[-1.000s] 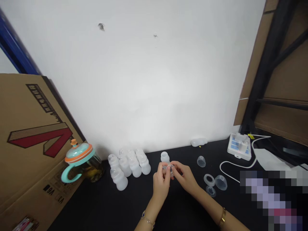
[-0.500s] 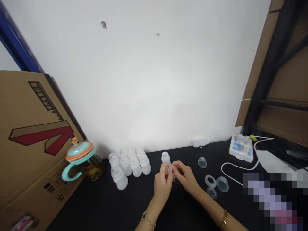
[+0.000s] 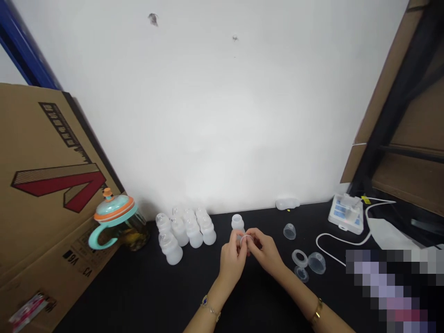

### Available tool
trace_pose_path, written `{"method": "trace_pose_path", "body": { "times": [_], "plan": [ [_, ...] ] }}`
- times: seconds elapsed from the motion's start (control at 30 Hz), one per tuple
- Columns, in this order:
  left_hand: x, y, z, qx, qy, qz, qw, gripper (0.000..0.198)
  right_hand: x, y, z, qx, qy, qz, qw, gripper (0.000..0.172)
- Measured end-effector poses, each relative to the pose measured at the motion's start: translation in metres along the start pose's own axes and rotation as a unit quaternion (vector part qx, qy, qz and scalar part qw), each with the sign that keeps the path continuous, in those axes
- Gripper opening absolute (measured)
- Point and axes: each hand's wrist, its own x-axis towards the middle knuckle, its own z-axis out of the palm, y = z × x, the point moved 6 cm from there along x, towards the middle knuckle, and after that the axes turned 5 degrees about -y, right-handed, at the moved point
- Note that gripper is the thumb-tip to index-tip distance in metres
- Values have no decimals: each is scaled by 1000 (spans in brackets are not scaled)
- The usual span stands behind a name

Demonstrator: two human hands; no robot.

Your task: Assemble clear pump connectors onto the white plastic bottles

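Observation:
My left hand (image 3: 232, 258) and my right hand (image 3: 266, 253) meet in front of me, both pinching a small whitish bottle ring (image 3: 246, 237) between thumbs and fingers. Whether a teat sits inside it is hidden by the fingers. Just behind the hands an uncapped white baby bottle (image 3: 237, 222) stands upright, its lower part partly covered. To the right lie a collar ring (image 3: 299, 258), a clear silicone teat (image 3: 301, 274) and a clear domed cap (image 3: 317, 262). Another clear dome cap (image 3: 289, 231) rests farther back.
Several capped baby bottles (image 3: 172, 249) stand grouped at the left. Beyond them are a glass teapot (image 3: 121, 222) with a turquoise lid and a cardboard box (image 3: 38, 138). A white bottle-like object (image 3: 287, 204) lies by the wall. A power strip (image 3: 346, 213) and white cable (image 3: 333, 235) are at right.
The view has shifted slightly, so the table things appear a little higher. Both hands keep hold of the ring, with its visible part now smaller between the fingers.

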Motion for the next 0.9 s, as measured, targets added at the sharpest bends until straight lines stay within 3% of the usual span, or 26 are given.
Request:
{"method": "trace_pose_path", "body": {
  "times": [0.53, 0.9],
  "plan": [
    [0, 3, -1, 23, -9, -5, 1000, 20, -1, -1, -1, -38, -1, 1, 999, 22],
    [-7, 10, -4, 43, 37, 12, 998, 23, -5, -5, -4, -53, 39, -29, 997, 29]
  ]
}}
